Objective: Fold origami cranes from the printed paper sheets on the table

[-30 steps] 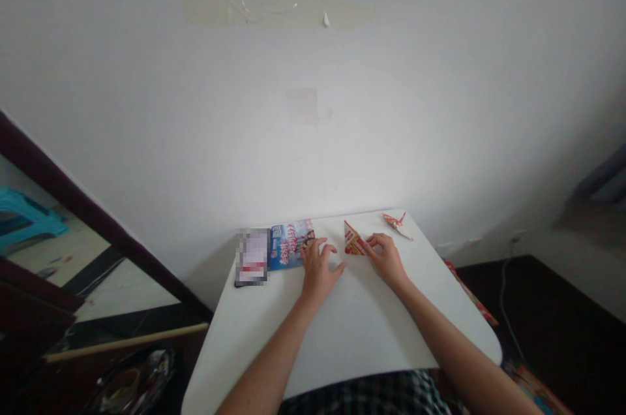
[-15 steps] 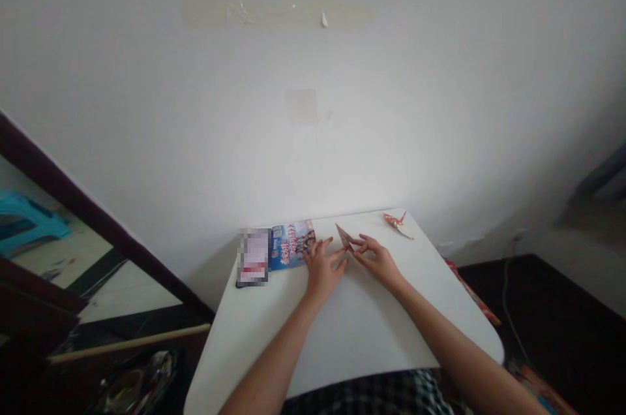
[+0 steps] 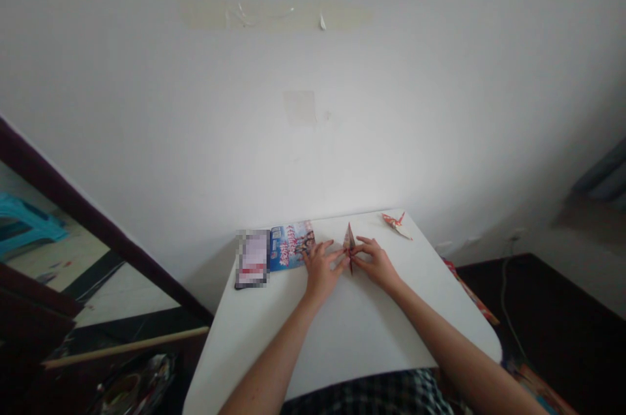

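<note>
Just right of the lower centre of the frame, the folded paper (image 3: 349,239) is held with its narrow point toward the wall (image 3: 313,160), the left hand (image 3: 321,273) and the right hand (image 3: 379,265) meeting at its middle from either side, probably so that both halves can be steadied evenly. Each grip is nearly closed, thumb and fingertips pinching the paper lightly. The folded paper crane (image 3: 397,226) sits apart near the table's (image 3: 362,337) far right corner, and the blue printed booklet (image 3: 288,252) lies by the left fingers, both seemingly placed to leave working room.
</note>
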`<state>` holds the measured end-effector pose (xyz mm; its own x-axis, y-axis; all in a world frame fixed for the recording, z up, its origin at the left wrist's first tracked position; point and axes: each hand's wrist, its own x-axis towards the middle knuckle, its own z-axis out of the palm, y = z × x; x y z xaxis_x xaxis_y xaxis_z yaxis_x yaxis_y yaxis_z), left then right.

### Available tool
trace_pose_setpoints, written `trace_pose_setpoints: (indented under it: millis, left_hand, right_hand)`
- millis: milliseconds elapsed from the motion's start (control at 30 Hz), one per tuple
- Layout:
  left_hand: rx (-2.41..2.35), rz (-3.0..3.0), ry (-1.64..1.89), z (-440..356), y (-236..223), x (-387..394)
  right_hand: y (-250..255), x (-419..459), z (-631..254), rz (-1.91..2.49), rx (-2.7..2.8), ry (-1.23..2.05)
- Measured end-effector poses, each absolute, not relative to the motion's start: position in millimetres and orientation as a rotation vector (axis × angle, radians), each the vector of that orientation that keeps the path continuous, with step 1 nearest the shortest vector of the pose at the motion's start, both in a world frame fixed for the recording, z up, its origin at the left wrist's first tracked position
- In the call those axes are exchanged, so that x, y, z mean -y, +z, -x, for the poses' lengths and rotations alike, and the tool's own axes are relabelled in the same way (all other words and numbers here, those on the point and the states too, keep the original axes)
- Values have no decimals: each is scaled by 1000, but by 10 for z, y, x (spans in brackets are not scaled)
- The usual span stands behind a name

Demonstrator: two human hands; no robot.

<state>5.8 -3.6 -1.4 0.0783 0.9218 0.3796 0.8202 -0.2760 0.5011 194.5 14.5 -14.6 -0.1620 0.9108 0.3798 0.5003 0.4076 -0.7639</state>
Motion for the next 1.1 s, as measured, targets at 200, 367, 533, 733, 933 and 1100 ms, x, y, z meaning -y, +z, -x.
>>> trace_pose_setpoints:
  millis: [200,367,533,733,933,1100]
  left_hand:
    - [-1816,-2154,962,-72,-32,27]
    - [-1805,-2154,970,-61,-74,6]
    - [-1792,-2139,973,-62,-59,14]
    - [-1794,-2148,993,-62,-70,14]
    - [-1806,-2116,961,-68,-77,6]
    - [-1796,-2123,955,-67,-49,7]
  right_hand:
    - [-177,-153,-1921,1203,1740,663]
    - [-146,-126,-1900,1175,1670,791]
    - [-84,-102,-1889,1186,1752,766]
    - [-75,-110,-1898,1177,1784,771]
    - [-74,-112,-1899,1193,1772,774]
    - [-80,-118,-1897,1200,1765,757]
